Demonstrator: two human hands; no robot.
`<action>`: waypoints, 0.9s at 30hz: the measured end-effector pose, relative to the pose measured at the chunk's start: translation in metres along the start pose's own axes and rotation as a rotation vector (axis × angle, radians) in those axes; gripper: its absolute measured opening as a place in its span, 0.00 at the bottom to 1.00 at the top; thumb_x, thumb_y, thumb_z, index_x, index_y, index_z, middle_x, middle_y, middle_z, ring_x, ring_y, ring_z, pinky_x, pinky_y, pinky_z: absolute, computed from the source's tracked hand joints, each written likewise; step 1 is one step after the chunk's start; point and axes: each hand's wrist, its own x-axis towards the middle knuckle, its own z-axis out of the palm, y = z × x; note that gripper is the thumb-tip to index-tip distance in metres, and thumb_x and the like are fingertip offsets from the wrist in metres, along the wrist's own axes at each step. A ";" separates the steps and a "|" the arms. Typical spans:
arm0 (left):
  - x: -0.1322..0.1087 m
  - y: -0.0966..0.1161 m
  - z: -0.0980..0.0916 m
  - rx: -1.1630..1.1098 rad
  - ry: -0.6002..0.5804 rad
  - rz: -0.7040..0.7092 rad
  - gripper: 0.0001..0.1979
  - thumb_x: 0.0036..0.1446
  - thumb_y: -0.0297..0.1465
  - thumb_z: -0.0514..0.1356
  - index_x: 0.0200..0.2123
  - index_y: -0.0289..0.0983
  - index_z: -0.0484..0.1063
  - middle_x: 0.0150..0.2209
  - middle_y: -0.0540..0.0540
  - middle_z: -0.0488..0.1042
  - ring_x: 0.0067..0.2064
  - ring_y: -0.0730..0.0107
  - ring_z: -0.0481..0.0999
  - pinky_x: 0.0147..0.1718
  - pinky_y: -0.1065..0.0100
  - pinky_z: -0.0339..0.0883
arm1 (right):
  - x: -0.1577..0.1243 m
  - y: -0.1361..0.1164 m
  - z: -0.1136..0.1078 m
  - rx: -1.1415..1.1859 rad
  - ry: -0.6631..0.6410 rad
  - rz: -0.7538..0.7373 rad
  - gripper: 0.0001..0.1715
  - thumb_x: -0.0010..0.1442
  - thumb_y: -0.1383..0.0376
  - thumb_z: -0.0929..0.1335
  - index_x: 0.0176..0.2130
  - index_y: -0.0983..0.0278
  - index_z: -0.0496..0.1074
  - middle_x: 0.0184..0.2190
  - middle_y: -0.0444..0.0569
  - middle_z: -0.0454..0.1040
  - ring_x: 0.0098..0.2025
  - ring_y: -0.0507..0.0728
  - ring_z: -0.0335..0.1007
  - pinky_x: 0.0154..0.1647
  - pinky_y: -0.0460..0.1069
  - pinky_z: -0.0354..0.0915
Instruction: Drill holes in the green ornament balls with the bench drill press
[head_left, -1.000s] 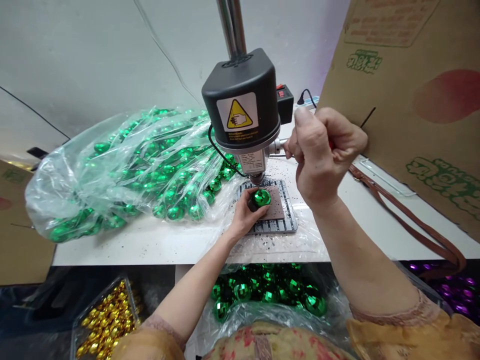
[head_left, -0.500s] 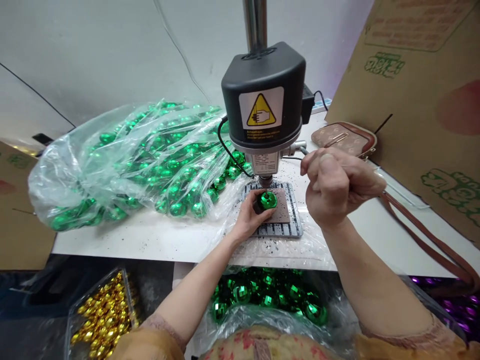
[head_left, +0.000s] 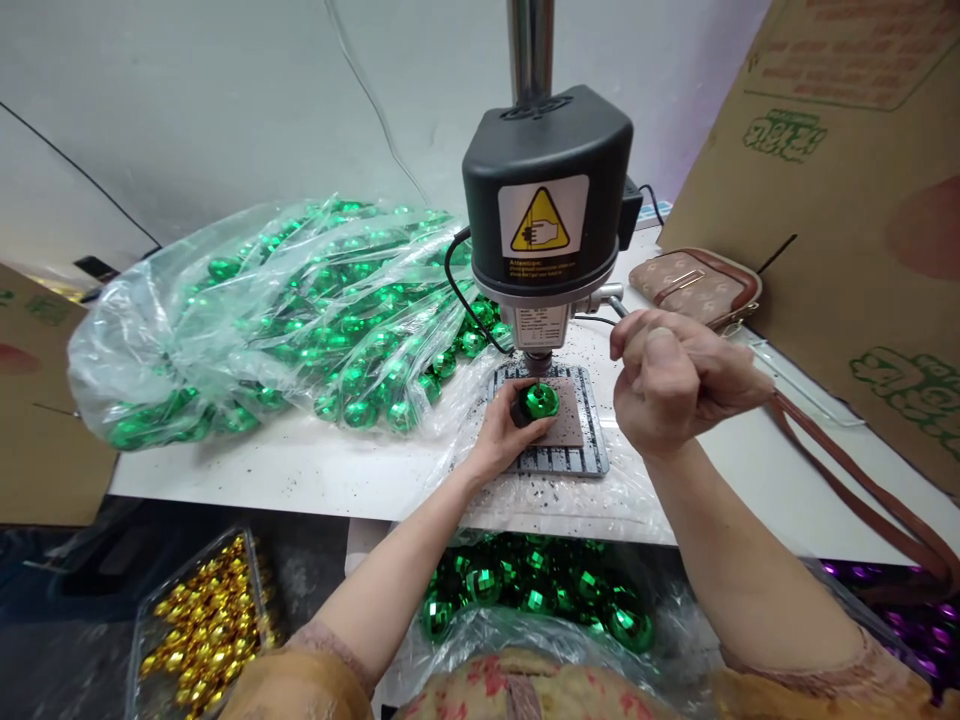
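A shiny green ball [head_left: 543, 402] rests on a brownish pad [head_left: 570, 420] over the slotted base plate [head_left: 592, 455] of a small drill press [head_left: 546, 200]. My left hand [head_left: 504, 432] grips the ball from its left side, thumb in front and fingers behind. Directly over the ball, the drill's thin bit [head_left: 538, 381] reaches its top; whether it has entered cannot be made out. My right hand [head_left: 667, 375] is closed round the end of the press's feed lever [head_left: 618, 306], right of the motor housing.
Behind on the left lies a clear plastic bag [head_left: 150, 340] of green balls. More green balls [head_left: 536, 580] sit below the table edge. A tray of gold balls [head_left: 206, 630] stands lower left. A purse [head_left: 694, 285] and a cardboard box [head_left: 840, 230] are at right. Dark chips litter the white table.
The view has shifted slightly, so the press appears farther right. Both hands keep their holds on the ball and the lever; the bit shows slightly more clearly above the ball.
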 end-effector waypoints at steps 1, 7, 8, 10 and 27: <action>-0.001 0.000 0.000 0.000 0.002 0.004 0.26 0.55 0.36 0.71 0.55 0.39 0.69 0.49 0.43 0.77 0.50 0.57 0.78 0.51 0.58 0.73 | -0.002 0.000 -0.001 -0.006 -0.012 -0.004 0.29 0.59 0.71 0.67 0.19 0.63 0.43 0.14 0.37 0.46 0.15 0.45 0.45 0.18 0.49 0.56; -0.001 0.000 0.001 0.012 0.005 -0.009 0.26 0.55 0.37 0.71 0.55 0.39 0.70 0.49 0.43 0.78 0.49 0.58 0.79 0.49 0.59 0.74 | 0.008 -0.006 0.008 -0.043 0.052 0.085 0.32 0.62 0.69 0.67 0.18 0.64 0.43 0.14 0.37 0.47 0.15 0.44 0.44 0.18 0.48 0.53; 0.001 -0.001 0.001 0.014 0.007 -0.008 0.26 0.55 0.37 0.72 0.55 0.39 0.70 0.48 0.43 0.78 0.49 0.59 0.79 0.49 0.59 0.74 | 0.015 -0.008 0.012 -0.043 0.075 0.140 0.31 0.62 0.68 0.68 0.18 0.63 0.45 0.14 0.37 0.47 0.15 0.45 0.44 0.18 0.48 0.52; 0.002 -0.001 0.002 0.018 0.026 -0.007 0.26 0.54 0.37 0.72 0.54 0.38 0.70 0.48 0.42 0.78 0.49 0.58 0.79 0.49 0.59 0.74 | 0.031 -0.010 0.019 -0.049 0.104 0.246 0.30 0.63 0.67 0.69 0.17 0.62 0.51 0.13 0.37 0.50 0.15 0.46 0.49 0.18 0.49 0.51; -0.198 0.021 -0.085 1.084 -0.817 -0.104 0.21 0.60 0.23 0.63 0.57 0.38 0.71 0.54 0.34 0.75 0.50 0.49 0.80 0.45 0.56 0.74 | 0.053 -0.005 0.026 0.077 0.062 0.285 0.22 0.64 0.73 0.66 0.24 0.56 0.56 0.14 0.35 0.53 0.14 0.47 0.48 0.18 0.50 0.44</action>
